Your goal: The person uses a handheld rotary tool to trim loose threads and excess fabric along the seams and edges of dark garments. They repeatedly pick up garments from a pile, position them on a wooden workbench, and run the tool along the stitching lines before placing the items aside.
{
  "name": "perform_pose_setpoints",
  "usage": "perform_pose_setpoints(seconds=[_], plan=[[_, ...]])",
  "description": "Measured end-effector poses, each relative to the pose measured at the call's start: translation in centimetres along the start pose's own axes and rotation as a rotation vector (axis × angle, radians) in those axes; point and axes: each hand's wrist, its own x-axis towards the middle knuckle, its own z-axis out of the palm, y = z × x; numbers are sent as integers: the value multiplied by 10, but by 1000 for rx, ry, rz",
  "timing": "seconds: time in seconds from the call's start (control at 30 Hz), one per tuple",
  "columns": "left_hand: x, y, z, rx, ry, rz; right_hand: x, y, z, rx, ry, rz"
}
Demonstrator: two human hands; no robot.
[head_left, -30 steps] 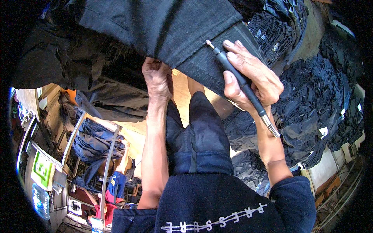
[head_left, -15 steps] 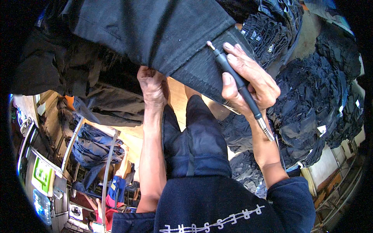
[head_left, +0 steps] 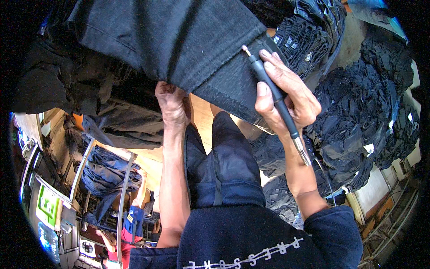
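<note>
The left hand (head_left: 172,104) reaches straight up from a stretched forearm, its fingers curled over the lower edge of one black trouser leg (head_left: 179,40) — a clenched grip on the cloth. The right hand (head_left: 286,96) is cocked at the wrist, holding one pen-like rotary tool (head_left: 273,92) like a pencil, fingers wrapped tight, tip touching the hem at upper centre. Heaps of dark jeans (head_left: 358,116) lie to the right — uncountable.
</note>
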Motion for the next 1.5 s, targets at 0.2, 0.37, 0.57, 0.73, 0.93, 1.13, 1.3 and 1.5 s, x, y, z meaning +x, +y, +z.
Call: perform_pose_setpoints(seconds=[0.2,0.37,0.57,0.73,0.93,1.13,1.3,1.5], plan=[[2,-2,-3,-22,5,-16,-4,1,-1,-33,15,59],[2,-1,1,28,32,4,-2,-7,-3,-15,78,191],[-20,68,14,531,-53,-188,-3,8,-34,556,513,598],[-36,159,32,655,89,24,20,-7,-46,270,287,521],[11,148,91,813,62,170,67,-18,5,210,106,478],[-63,122,93,1073,-336,-213,-42,5,-107,121,205,628],[44,228,64,1213,342,574,-89,-3,-126,371,401,746],[197,279,55,1015,-34,275,-86,-27,-106,142,457,860]])
